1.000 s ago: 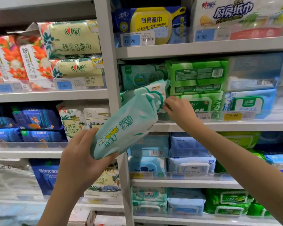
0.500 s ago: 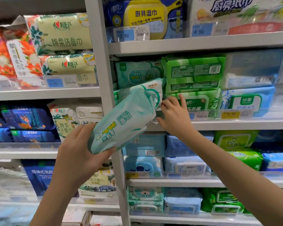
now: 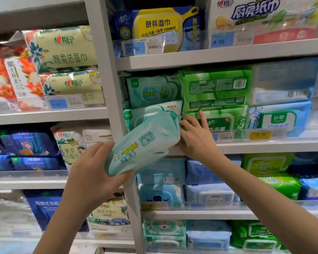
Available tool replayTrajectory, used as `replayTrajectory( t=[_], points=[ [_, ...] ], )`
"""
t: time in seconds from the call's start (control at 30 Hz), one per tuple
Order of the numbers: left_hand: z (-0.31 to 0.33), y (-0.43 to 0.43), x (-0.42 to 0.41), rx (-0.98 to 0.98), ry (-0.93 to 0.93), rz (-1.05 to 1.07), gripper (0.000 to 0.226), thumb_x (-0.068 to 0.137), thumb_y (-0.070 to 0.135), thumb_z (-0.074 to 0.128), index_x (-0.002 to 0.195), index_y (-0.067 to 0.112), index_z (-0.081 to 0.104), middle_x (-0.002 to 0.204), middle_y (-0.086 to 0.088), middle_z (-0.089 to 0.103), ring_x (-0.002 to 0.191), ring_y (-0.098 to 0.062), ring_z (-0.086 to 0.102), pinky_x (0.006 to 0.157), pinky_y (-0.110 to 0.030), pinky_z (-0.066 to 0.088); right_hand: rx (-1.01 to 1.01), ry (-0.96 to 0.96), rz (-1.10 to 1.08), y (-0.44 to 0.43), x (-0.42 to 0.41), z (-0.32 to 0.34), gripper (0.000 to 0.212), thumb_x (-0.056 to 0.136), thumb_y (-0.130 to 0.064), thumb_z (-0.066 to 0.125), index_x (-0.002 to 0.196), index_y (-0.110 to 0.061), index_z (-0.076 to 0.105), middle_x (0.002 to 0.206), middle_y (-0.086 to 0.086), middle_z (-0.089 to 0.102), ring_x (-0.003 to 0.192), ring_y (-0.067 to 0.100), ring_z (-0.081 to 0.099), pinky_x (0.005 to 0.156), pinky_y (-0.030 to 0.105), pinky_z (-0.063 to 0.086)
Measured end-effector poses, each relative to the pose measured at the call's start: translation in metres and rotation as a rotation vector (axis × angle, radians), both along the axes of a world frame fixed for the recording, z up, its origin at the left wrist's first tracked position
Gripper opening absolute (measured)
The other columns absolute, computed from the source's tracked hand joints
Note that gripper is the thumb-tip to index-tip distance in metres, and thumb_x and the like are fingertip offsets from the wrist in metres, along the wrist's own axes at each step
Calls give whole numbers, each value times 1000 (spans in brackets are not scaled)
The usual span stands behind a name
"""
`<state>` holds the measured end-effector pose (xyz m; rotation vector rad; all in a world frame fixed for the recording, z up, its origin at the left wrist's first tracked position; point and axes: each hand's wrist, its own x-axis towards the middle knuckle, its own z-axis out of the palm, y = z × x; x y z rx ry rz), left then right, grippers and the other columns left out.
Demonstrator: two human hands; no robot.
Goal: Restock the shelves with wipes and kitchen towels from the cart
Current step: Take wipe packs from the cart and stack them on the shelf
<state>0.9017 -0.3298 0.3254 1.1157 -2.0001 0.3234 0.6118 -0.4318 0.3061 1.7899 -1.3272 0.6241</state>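
The left hand (image 3: 92, 177) is gripping the lower end of the tilted wipes pack (image 3: 143, 143) — fingers curled round it — while the right hand (image 3: 196, 139) is pinching its upper end at the shelf (image 3: 264, 146) front, beside green packs (image 3: 215, 88).

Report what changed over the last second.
The right hand uncurled from its pinch at the upper end of the teal wipes pack; its index finger now points up against the green packs. The left hand keeps gripping the pack's lower end, still tilted toward the shelf.
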Motion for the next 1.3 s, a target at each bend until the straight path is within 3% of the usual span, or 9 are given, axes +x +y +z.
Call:
replayTrajectory(
  t=[0.17, 0.3, 0.5, 0.63, 0.7, 0.8, 0.97, 1.17, 1.3],
  points=[
    [3, -2, 2, -2, 13, 3, 69, 64, 61, 57, 112, 12, 60, 90, 9, 56, 70, -14, 51, 59, -13, 35, -25, -5, 49, 6, 1, 12, 44, 64, -31, 79, 104, -13, 70, 111, 11, 64, 109, 34, 56, 107, 61, 27],
    [5, -2, 6, 17, 3, -1, 67, 64, 61, 57, 111, 13, 60, 89, 12, 54, 70, -12, 52, 56, -13, 36, -39, 76, 44, 4, 2, 30, 60, 73, -35, 71, 126, -11, 58, 140, 7, 52, 119, 30, 51, 99, 45, 38],
    [6, -1, 12, 31, 25, -13, 66, 63, 62, 58, 113, 18, 59, 91, 15, 55, 75, -6, 54, 55, -19, 40, -52, 105, 66, -3, 4, 30, 37, 76, -28, 69, 108, -8, 67, 134, 12, 55, 117, 30, 54, 97, 46, 26],
    [6, 3, 17, 12, 17, 8, 66, 63, 61, 57, 111, 16, 60, 87, 11, 55, 72, -6, 53, 54, -17, 38, -56, 108, 41, -1, 13, 45, 24, 84, -27, 57, 95, -12, 72, 117, 7, 64, 101, 28, 58, 84, 40, 36],
    [7, 6, 21, -1, 34, 9, 66, 63, 61, 57, 109, 14, 61, 85, 12, 54, 73, -4, 53, 54, -16, 37, 30, 100, 4, 0, 24, 64, 33, 89, -36, 55, 111, -14, 67, 120, 6, 59, 108, 27, 52, 86, 39, 39],
    [9, 9, 28, -12, 74, 16, 70, 61, 61, 57, 110, 11, 61, 85, 8, 56, 70, -14, 56, 52, -29, 46, 207, 74, -49, -9, 38, 85, 72, 84, -53, 62, 143, -20, 37, 143, 9, 41, 131, 27, 36, 103, 39, 31],
    [13, 12, 36, -26, 59, 41, 67, 63, 60, 57, 112, 14, 61, 88, 7, 57, 72, -14, 53, 54, -27, 45, 267, -15, -54, -20, 49, 90, 69, 76, -57, 67, 133, -23, 46, 122, 3, 59, 119, 25, 46, 101, 38, 30],
    [12, 15, 37, -42, 64, 43, 66, 63, 60, 57, 111, 15, 60, 86, 12, 56, 72, -10, 48, 57, -20, 41, 254, -107, -35, -22, 53, 87, 72, 72, -54, 74, 132, -24, 47, 125, 1, 58, 121, 24, 45, 101, 37, 29],
    [11, 18, 42, -46, 60, 57, 70, 63, 61, 56, 111, 11, 61, 87, 7, 55, 74, -18, 51, 57, -31, 45, 236, -122, -33, -19, 53, 83, 74, 71, -55, 74, 132, -24, 47, 127, 1, 56, 123, 23, 43, 103, 38, 28]
  ],
)
